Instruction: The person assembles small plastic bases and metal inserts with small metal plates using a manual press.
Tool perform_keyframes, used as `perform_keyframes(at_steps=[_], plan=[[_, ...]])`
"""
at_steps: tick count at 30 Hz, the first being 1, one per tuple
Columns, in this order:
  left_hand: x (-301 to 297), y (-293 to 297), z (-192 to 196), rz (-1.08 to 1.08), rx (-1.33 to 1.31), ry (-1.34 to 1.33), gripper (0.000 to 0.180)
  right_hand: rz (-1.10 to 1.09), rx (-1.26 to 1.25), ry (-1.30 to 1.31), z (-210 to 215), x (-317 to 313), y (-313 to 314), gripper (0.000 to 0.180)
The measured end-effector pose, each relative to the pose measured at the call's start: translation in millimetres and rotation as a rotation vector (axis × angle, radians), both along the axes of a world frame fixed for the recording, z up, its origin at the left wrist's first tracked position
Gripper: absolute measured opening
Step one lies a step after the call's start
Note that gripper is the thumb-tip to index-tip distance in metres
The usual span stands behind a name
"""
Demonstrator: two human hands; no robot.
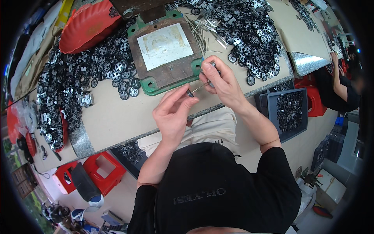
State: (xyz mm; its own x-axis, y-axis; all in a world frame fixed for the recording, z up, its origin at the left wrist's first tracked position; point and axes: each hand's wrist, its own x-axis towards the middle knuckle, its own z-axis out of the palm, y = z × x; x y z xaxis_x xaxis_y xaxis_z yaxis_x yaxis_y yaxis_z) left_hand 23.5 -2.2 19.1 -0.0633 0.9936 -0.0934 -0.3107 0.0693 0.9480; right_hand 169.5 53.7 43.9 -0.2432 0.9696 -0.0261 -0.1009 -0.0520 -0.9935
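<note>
From here, the left hand (173,115) pinches a small dark piece (189,93), the right hand (221,80) curls round a grey part (211,83), and a thin rod (201,87) spans them over the bench (113,126), seemingly a fitting step calling for careful alignment.

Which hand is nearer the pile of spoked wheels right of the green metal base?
Right: the right hand lies below and left of the pile; the left hand is farther off that way.
</note>
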Motion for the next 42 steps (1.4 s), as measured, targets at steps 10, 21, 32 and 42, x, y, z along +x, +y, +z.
perform_keyframes(at_steps=[10,21,32,42], plan=[[0.7,-1.8,7.6,0.037,0.121,0.168,0.029,-0.086,0.092,-0.105,-9.0,-3.4,-2.5,0.017],[-5.2,6.4,-2.0,-0.074,-0.085,-0.286,0.029,-0.036,0.083,-0.245,-10.8,-1.0,-2.8,0.018],[-3.7,7.7,-10.7,-0.034,-0.130,-0.389,0.026,0.063,0.118,-0.211,1.3,-2.8,-2.6,0.016],[-10.1,10.4,-7.9,-0.025,-0.152,-0.405,0.027,0.122,0.029,-0.187,2.2,21.2,1.8,0.018]])
